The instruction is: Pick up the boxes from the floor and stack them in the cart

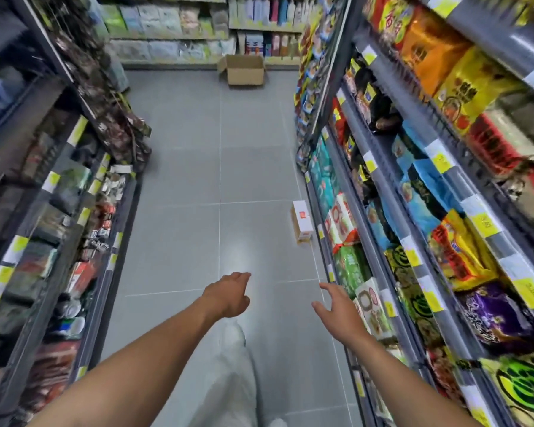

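A small white box with red print (302, 221) lies on the grey floor against the foot of the right-hand shelves, some way ahead of me. A larger open brown cardboard box (242, 69) stands at the far end of the aisle. My left hand (228, 295) is stretched forward over the floor, fingers loosely extended, holding nothing. My right hand (335, 306) reaches forward beside it with fingers spread, also holding nothing. Both hands are well short of the white box. No cart is in view.
Shelves (383, 192) packed with colourful snack bags line the right side, and darker shelves (84, 192) with packets line the left. The tiled aisle floor (198, 180) runs between them. My light trouser leg (228, 380) shows below my arms.
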A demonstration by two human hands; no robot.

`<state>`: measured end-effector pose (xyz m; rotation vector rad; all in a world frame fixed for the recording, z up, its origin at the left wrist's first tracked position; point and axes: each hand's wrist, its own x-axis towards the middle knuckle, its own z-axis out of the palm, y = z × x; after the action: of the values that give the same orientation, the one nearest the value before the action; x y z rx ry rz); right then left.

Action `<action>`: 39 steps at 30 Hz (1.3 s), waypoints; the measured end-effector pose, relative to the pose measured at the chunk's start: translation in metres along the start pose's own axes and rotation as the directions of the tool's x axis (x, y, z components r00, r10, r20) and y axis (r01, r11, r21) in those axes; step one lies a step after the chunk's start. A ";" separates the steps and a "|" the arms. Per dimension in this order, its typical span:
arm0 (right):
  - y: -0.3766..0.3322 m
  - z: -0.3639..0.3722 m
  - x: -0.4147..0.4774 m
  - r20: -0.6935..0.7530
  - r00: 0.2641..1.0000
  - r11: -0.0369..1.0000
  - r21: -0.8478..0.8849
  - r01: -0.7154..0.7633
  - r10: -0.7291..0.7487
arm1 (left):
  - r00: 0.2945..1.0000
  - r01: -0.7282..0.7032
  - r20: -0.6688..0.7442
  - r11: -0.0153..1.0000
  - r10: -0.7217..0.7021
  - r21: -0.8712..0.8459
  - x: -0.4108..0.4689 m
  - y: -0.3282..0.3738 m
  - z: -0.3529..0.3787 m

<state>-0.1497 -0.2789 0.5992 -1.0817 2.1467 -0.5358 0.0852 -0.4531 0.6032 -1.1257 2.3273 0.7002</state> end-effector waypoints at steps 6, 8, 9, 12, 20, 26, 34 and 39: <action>-0.027 -0.022 0.102 -0.028 0.998 0.998 -0.011 -0.057 0.057 | 1.000 -0.007 0.013 1.000 0.006 0.021 0.092 -0.038 -0.077; -0.033 -0.031 0.131 -0.036 0.997 0.998 -0.023 -0.064 0.063 | 0.999 -0.024 0.025 0.999 0.023 0.040 0.120 -0.045 -0.098; -0.035 -0.034 0.150 -0.046 0.996 0.997 -0.017 -0.071 0.070 | 0.999 -0.031 0.036 0.998 0.029 0.056 0.139 -0.049 -0.109; -0.038 -0.043 0.190 -0.063 0.992 0.994 0.003 -0.107 0.107 | 0.996 -0.051 0.074 0.996 0.045 0.069 0.182 -0.050 -0.136; -0.026 -0.064 0.322 -0.060 0.983 0.981 0.089 -0.171 0.176 | 0.990 -0.083 0.122 0.995 0.076 0.051 0.323 -0.037 -0.187; -0.016 -0.076 0.432 -0.002 0.976 0.970 0.109 -0.218 0.219 | 0.986 -0.098 0.141 0.991 0.085 0.087 0.435 -0.036 -0.228; 0.012 -0.061 0.543 -0.003 0.948 0.942 0.108 -0.317 0.319 | 0.962 -0.237 0.182 0.951 0.202 0.198 0.589 -0.033 -0.260; 0.043 -0.015 0.602 -0.047 0.886 0.879 0.158 -0.450 0.461 | 0.919 -0.376 0.238 0.876 0.313 0.300 0.695 -0.029 -0.257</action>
<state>-0.4459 -0.7456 0.3567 -0.4509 2.2939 -0.5048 -0.3267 -1.0271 0.3789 -0.4732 2.3912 0.4665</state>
